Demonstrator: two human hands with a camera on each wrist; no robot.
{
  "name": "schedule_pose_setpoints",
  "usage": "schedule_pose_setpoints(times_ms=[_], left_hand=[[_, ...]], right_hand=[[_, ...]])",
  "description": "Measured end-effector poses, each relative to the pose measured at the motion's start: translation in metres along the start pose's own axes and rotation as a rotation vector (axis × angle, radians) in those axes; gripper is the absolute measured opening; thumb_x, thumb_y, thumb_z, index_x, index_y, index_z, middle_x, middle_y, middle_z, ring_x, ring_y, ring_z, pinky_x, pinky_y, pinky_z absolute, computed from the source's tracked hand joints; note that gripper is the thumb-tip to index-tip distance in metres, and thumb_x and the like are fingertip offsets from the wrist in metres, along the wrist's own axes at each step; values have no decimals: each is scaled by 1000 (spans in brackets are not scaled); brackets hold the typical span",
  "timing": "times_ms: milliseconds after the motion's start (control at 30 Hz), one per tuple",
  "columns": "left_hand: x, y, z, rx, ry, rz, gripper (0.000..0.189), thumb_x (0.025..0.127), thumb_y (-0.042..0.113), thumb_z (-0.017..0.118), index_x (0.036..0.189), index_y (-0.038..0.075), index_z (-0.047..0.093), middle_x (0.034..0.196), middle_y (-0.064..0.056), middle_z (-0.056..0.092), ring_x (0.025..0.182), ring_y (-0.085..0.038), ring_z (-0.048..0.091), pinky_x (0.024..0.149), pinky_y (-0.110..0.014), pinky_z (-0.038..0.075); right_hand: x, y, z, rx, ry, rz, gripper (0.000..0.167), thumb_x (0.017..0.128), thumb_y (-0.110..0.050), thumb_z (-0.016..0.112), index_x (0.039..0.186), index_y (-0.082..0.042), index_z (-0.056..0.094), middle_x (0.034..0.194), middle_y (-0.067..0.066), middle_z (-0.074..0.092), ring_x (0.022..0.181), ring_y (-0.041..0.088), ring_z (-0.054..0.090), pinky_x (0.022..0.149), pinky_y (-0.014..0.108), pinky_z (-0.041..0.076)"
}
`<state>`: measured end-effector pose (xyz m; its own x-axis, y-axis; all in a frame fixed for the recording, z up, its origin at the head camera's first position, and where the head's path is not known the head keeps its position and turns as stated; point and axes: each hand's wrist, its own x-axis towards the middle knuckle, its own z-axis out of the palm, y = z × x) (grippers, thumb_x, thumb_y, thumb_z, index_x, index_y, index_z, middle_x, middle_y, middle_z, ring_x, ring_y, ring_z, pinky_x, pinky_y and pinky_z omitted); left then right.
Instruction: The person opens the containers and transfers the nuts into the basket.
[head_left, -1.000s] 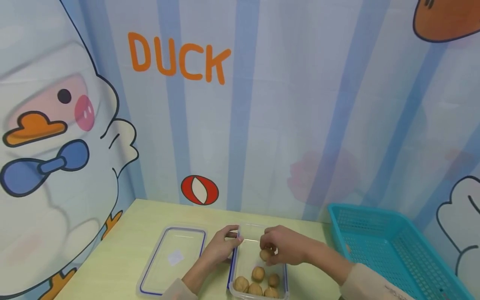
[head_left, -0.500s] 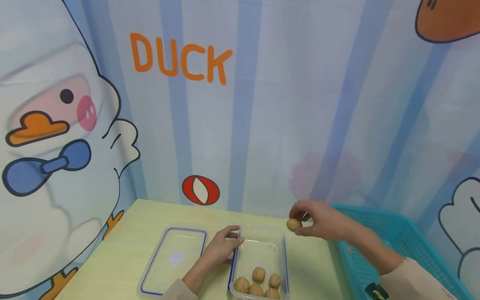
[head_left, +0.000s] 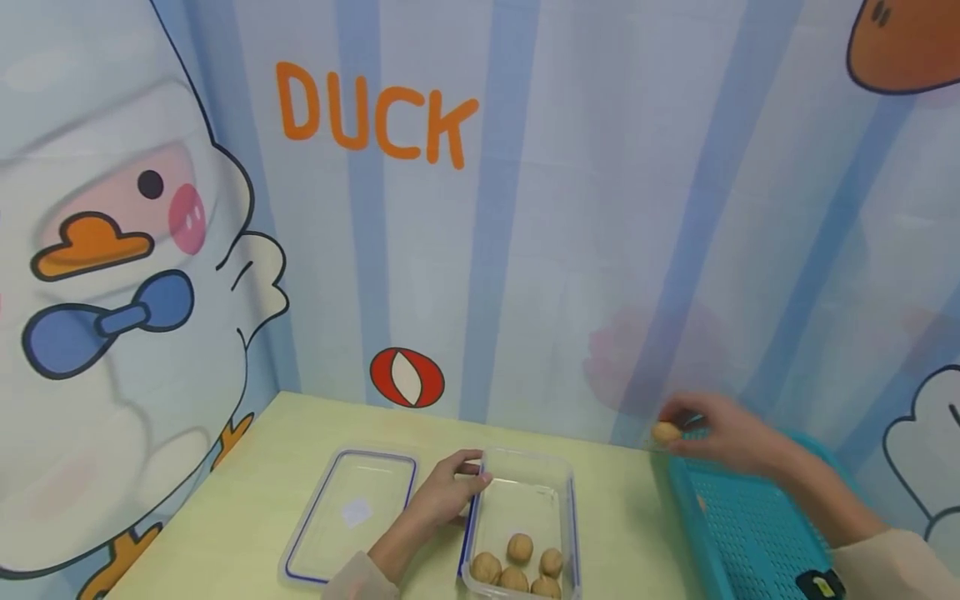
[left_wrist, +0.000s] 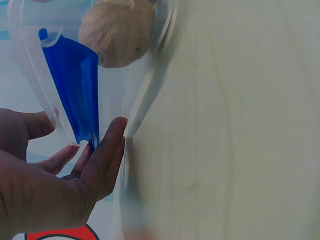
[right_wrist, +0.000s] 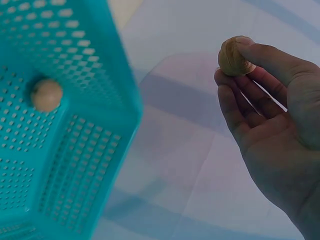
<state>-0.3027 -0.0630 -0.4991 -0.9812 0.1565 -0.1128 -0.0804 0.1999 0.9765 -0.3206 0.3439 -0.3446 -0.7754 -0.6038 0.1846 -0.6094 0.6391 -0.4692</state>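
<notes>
My right hand (head_left: 720, 429) pinches a walnut (head_left: 666, 432) between thumb and fingertips, in the air beside the left rim of a turquoise basket (head_left: 693, 533). In the right wrist view the held walnut (right_wrist: 235, 56) is right of the basket, apart from it. Another walnut (right_wrist: 46, 95) lies inside the basket. A clear plastic food container (head_left: 521, 500) with blue edging stands on the table, several walnuts (head_left: 519, 547) at its near end. My left hand (head_left: 442, 492) grips its left wall; the left wrist view shows the fingers by a blue latch flap (left_wrist: 75, 85).
Left of the container a clear lid (head_left: 352, 517) with a blue seal lies flat on the pale yellow table (head_left: 622, 500). Behind the table hangs a striped curtain (head_left: 562, 250) with duck drawings. A small black object (head_left: 819, 583) shows near the right sleeve, over the basket.
My right hand has lifted a walnut out of the container and carried it rightward to the basket's edge. The left hand keeps its grip on the container wall.
</notes>
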Motion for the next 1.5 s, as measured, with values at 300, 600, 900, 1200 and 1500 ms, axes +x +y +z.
schedule_pose_setpoints(times_ms=[300, 600, 900, 1200, 1500], left_hand=[[-2, 2, -2, -19, -18, 15, 53, 105, 20, 69, 153, 4, 51, 143, -24, 56, 111, -32, 64, 72, -47, 63], [-1, 3, -2, -18, -14, 13, 53, 105, 21, 69, 153, 6, 52, 143, -23, 56, 112, -32, 64, 75, -50, 63], [-2, 4, -1, -29, -13, 10, 54, 105, 21, 69, 153, 6, 52, 143, -22, 56, 109, -31, 64, 74, -49, 63], [-2, 3, -1, -31, -18, 8, 53, 105, 22, 69, 153, 6, 52, 143, -22, 56, 111, -32, 64, 75, -49, 63], [-3, 3, -2, -28, -16, 4, 54, 105, 22, 70, 153, 6, 52, 144, -22, 56, 109, -31, 64, 73, -47, 63]], right_hand=[[-27, 49, -5, -65, 68, 40, 26, 92, -14, 84, 114, -6, 72, 107, -2, 72, 98, 9, 68, 85, 37, 61], [-36, 86, 10, -79, 51, 186, 19, 98, -23, 78, 110, -10, 74, 104, -3, 73, 95, 12, 69, 81, 33, 59], [-37, 97, 24, -38, -8, 287, 23, 97, -25, 79, 110, -8, 72, 104, 1, 71, 96, 20, 67, 79, 37, 57], [-35, 99, 26, -47, -6, 333, 34, 95, -21, 81, 118, 2, 71, 109, 10, 72, 101, 31, 68, 83, 48, 59], [-21, 66, 17, -89, 128, 195, 42, 96, -17, 80, 127, 7, 66, 119, 19, 71, 108, 38, 68, 87, 52, 59]])
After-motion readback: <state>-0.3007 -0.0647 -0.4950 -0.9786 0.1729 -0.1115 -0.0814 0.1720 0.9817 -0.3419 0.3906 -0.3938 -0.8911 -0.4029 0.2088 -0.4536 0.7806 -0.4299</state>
